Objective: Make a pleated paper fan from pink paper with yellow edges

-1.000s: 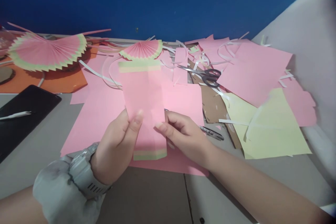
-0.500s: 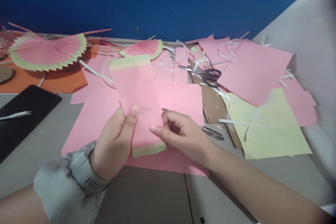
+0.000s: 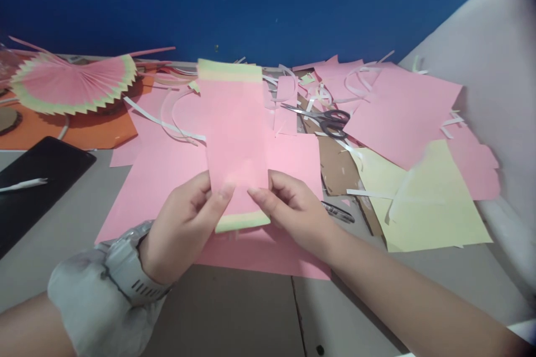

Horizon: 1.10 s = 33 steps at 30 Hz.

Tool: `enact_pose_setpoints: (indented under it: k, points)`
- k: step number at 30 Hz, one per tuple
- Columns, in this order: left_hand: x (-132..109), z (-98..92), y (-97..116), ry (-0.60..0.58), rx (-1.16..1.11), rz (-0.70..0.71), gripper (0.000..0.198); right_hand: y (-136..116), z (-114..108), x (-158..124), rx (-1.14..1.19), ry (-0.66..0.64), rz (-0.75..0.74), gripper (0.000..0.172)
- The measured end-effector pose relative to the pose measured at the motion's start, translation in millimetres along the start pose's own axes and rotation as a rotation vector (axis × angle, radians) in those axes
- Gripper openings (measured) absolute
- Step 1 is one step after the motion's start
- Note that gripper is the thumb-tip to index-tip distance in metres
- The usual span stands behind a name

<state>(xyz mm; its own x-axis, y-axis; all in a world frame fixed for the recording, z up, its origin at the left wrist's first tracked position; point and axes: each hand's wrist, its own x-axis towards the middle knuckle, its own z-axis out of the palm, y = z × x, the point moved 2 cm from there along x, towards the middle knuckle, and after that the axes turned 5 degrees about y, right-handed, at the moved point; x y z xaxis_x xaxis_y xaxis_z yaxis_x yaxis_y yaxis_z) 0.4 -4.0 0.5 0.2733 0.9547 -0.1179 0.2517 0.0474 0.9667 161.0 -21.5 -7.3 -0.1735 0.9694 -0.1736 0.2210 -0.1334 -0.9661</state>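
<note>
Between my hands stands a pink paper strip [image 3: 237,128] with yellow-green bands across its top and bottom ends. My left hand [image 3: 188,217] pinches its lower left side, thumb in front and fingers behind. On the lower right edge, my right hand [image 3: 297,206] grips the same strip with thumb in front and curled fingers at the back. Pink sheets [image 3: 154,189] lie on the table beneath it. A pen [image 3: 338,212] lies just right of my right hand, partly hidden by it.
Black-handled scissors [image 3: 330,121] rest on cardboard [image 3: 339,170] among white paper scraps. A pleated pink-and-green paper fan [image 3: 75,83] sits at the back left over orange paper [image 3: 96,131]. Left is a dark flat object [image 3: 46,184]; right, a pale yellow sheet [image 3: 439,206]. A blue wall [image 3: 268,5] stands behind.
The strip has been turned more upright and its upper end raised, now covering the small fan behind. My right hand has closed on its right edge; the fingers were looser before.
</note>
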Motion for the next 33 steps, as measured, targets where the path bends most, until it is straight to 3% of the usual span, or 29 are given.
enact_pose_setpoints:
  k: [3,8,13,19,23,28,31,33]
  points:
    - [-1.9,1.9,-2.5,-0.043,-0.026,-0.121,0.022,1.1,0.1,0.3,-0.016,0.074,-0.019,0.038]
    - [-3.2,1.6,-4.2,-0.019,-0.041,-0.142,0.021,-0.6,1.4,0.2,-0.09,0.123,-0.025,0.036]
    - [-2.7,2.1,-2.3,-0.03,-0.111,-0.112,0.021,-3.4,2.7,-1.5,-0.153,0.043,-0.051,0.028]
    - [-0.2,0.4,2.6,0.038,-0.13,0.052,0.024,-6.9,6.6,-2.6,-0.061,-0.127,-0.067,0.025]
    - [1.4,0.0,-2.4,0.021,-0.293,-0.033,0.024,-9.1,6.5,-2.5,-0.144,-0.243,-0.063,0.03]
    - [0.5,-3.1,-10.8,0.173,-0.39,-0.124,0.025,-5.7,4.0,-2.2,-0.175,-0.188,-0.051,0.039]
    - [-1.3,-1.5,-10.0,0.069,-0.329,-0.099,0.033,-3.0,4.1,-2.3,-0.134,-0.162,-0.055,0.041]
    - [-1.9,-1.3,-8.8,0.081,-0.285,-0.077,0.036,-2.5,4.5,-2.4,-0.093,-0.151,-0.059,0.04]
